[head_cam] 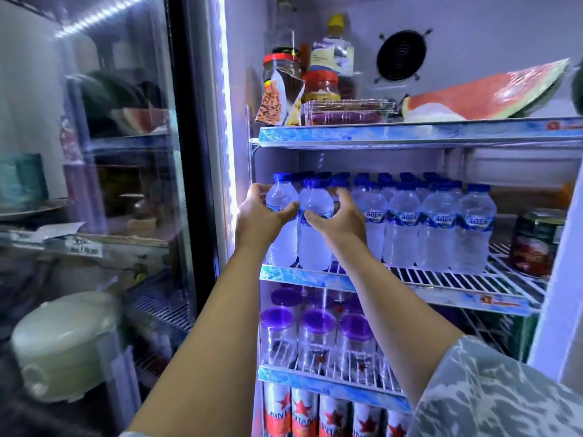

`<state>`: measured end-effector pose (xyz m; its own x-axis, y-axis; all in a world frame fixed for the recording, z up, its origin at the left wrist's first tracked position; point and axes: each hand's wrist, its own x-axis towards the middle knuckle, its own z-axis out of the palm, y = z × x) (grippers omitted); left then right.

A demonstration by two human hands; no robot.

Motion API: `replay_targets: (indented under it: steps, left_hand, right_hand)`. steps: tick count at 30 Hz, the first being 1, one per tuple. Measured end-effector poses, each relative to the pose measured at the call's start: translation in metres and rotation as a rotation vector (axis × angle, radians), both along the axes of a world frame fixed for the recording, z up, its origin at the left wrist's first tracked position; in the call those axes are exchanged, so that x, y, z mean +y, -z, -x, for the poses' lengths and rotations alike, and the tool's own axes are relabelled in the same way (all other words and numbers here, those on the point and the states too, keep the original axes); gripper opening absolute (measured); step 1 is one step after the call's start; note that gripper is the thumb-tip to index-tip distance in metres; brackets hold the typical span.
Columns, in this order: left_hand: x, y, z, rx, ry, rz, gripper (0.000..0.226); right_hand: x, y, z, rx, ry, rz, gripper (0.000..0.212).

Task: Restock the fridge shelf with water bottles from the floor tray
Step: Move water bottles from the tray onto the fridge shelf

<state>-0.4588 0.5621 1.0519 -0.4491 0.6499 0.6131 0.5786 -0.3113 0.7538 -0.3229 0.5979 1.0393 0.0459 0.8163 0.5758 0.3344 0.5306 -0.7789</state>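
Both arms reach into the open fridge at the middle wire shelf (457, 280), a white grid with a glossy blue front strip. The left hand (257, 212) curls round the leftmost clear plastic bottle (281, 216); its grip is closed on the rounded shoulder under the blue cap. The right hand (339, 220) wraps the second bottle (315, 228) just beside it, thumb across the label, fingers behind. Both bottles stand upright at the shelf's front left corner. Right of them stand more ribbed, blue-capped bottles (438, 225) in rows.
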Motion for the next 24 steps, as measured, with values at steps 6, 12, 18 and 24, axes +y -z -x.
replay_targets:
  steps: [6, 12, 18, 24]
  left_hand:
    - [0.012, 0.003, 0.0, -0.009, 0.005, 0.103, 0.055]
    - [0.022, 0.014, 0.001, 0.033, -0.018, 0.061, 0.052]
    - [0.017, 0.048, -0.004, 0.016, 0.011, 0.117, 0.086]
    - [0.005, 0.077, -0.003, 0.084, -0.106, 0.153, 0.078]
  right_hand:
    - [0.005, 0.006, 0.001, 0.004, 0.01, -0.043, 0.048]
    - [0.008, 0.013, 0.001, 0.009, 0.004, -0.082, 0.052]
    - [0.001, 0.03, -0.006, -0.083, 0.024, 0.002, 0.08]
    - [-0.011, 0.052, -0.032, -0.657, 0.296, 0.126, 0.056]
